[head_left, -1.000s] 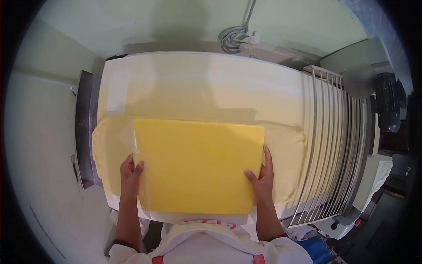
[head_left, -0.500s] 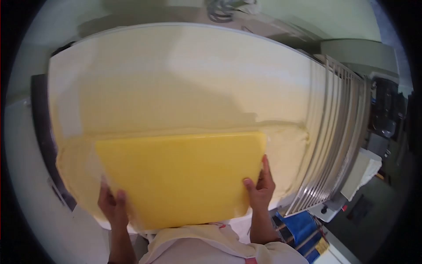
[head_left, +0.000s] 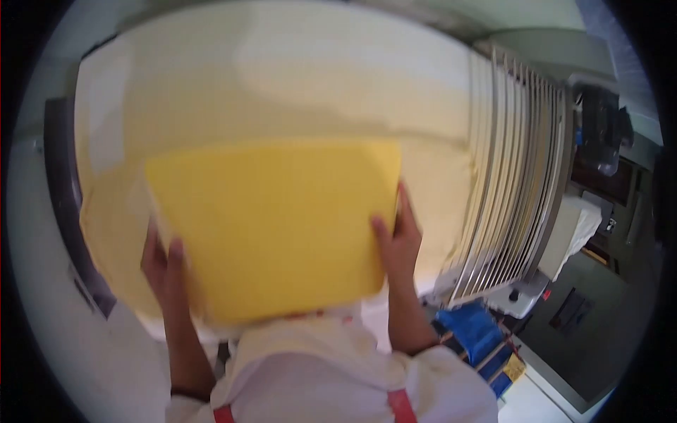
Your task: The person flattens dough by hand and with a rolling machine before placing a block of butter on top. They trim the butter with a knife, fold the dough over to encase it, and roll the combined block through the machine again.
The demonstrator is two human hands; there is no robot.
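Note:
Between my two hands is a large butter sheet [head_left: 275, 225], yellow, flat and roughly rectangular. My left hand [head_left: 163, 261] grips its left edge, thumb on top and fingers around the side. On the opposite edge, my right hand [head_left: 400, 236] holds it the same way, with the index finger stretched along the side. Beneath and around the butter spreads a pale sheet of dough [head_left: 441, 204], its uneven right edge showing. The near edge of the butter is close to my apron [head_left: 310, 374].
The dough lies on a long pale work surface [head_left: 338, 63]. On the right stands a metal bar guard [head_left: 522, 176]. Lower right are a blue cloth-like item [head_left: 472, 335] and a pale block [head_left: 571, 236] beyond the guard. A dark rail [head_left: 63, 197] runs along the left.
The view has shifted, so the surface, guard and hands appear higher in the picture. Both hands keep hold of the butter sheet, and its near edge looks more raised towards me.

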